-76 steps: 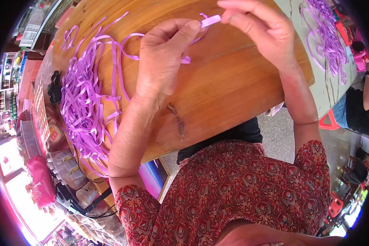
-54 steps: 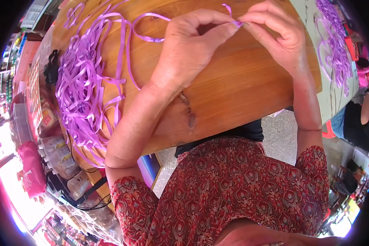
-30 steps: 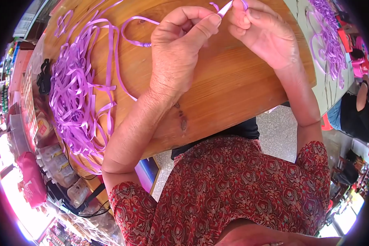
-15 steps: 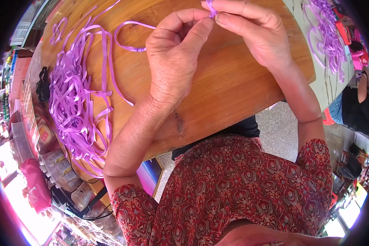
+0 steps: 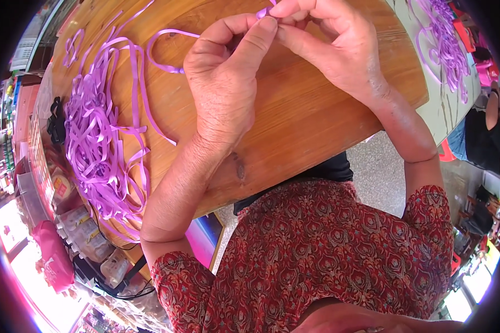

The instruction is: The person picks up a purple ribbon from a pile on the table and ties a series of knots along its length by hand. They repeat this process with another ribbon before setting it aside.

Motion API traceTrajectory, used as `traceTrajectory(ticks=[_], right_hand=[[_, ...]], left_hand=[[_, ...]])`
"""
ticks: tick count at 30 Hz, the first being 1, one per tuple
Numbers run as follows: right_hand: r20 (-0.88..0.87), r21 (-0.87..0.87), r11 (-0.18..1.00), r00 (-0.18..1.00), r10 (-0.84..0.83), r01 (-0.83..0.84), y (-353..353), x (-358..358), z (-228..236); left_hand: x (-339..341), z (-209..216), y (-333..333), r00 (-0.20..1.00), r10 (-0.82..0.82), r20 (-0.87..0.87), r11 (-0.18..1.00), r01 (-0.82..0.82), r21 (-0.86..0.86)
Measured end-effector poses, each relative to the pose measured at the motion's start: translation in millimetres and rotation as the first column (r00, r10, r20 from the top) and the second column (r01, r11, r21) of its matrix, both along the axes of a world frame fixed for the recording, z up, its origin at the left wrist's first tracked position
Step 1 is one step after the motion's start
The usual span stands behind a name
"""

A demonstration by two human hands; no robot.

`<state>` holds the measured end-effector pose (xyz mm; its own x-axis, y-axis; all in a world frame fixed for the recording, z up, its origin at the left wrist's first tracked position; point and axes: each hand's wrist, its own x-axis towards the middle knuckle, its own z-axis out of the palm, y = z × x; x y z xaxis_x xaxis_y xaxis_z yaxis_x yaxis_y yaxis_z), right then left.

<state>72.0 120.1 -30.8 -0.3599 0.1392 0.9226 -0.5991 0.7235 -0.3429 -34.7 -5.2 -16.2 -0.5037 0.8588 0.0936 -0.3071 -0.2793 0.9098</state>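
Both hands meet over the far middle of a wooden table (image 5: 316, 127). My left hand (image 5: 228, 72) pinches a purple ribbon (image 5: 264, 11) between thumb and forefinger. Against the same ribbon, the thumb and forefinger of my right hand (image 5: 339, 50) are pressed together. Part of the ribbon is covered by the fingertips. Beyond my left hand a loop of purple ribbon (image 5: 150, 50) curves over the wood, with a small wrapped or knotted spot near my wrist side. A big tangled heap of purple ribbons (image 5: 97, 139) lies on the table's left.
On a pale surface at the far right lies another bundle of purple ribbons (image 5: 447, 50). A black strap-like item (image 5: 56, 122) and a pink pouch (image 5: 55, 255) are at the left. Clear plastic boxes (image 5: 86, 233) stand beside the table. Another person (image 5: 483, 139) is at the right edge.
Both hands have shifted slightly left and down, and the pinched ribbon has moved with them. The right fingers have turned and curled in closer to the left fingertips.
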Motion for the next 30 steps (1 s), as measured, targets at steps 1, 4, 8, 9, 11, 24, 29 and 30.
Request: traceTrajectory(ticks=[1,4,8,9,11,24,29,30], right_hand=[[0.045,-0.055,0.998,0.998,0.039,-0.036,-4,2,6],[0.499,-0.716,0.67,0.815,0.293,0.197,-30,23,42],[0.25,-0.268,0.905,0.884,0.396,-0.33,1,14,22],[0.289,-0.303,0.906,0.878,0.382,-0.295,-4,18,28],[0.327,-0.337,0.906,0.87,0.369,-0.257,-4,17,26],[0.38,0.402,0.89,0.845,-0.377,0.216,-11,31,46],[0.499,0.26,0.949,0.817,-0.288,0.176,-12,32,47],[0.422,0.303,0.922,0.834,-0.355,0.24,-11,31,46]], left_hand=[[-1,-1,0,1.0,-0.017,0.014,1.0,0.017,0.0],[1,5,-2,0.996,-0.047,0.072,0.999,0.046,0.013],[1,10,-3,0.979,-0.133,0.157,0.991,0.131,0.024],[-2,9,-4,0.979,-0.133,0.156,0.991,0.131,0.023],[-7,7,-6,0.975,-0.189,0.115,0.982,0.187,0.025],[-22,-1,2,0.974,-0.225,0.018,0.936,0.222,-0.273],[-24,0,4,0.936,-0.307,0.169,0.898,0.344,-0.274],[-22,2,4,0.936,-0.309,0.17,0.897,0.346,-0.274]])
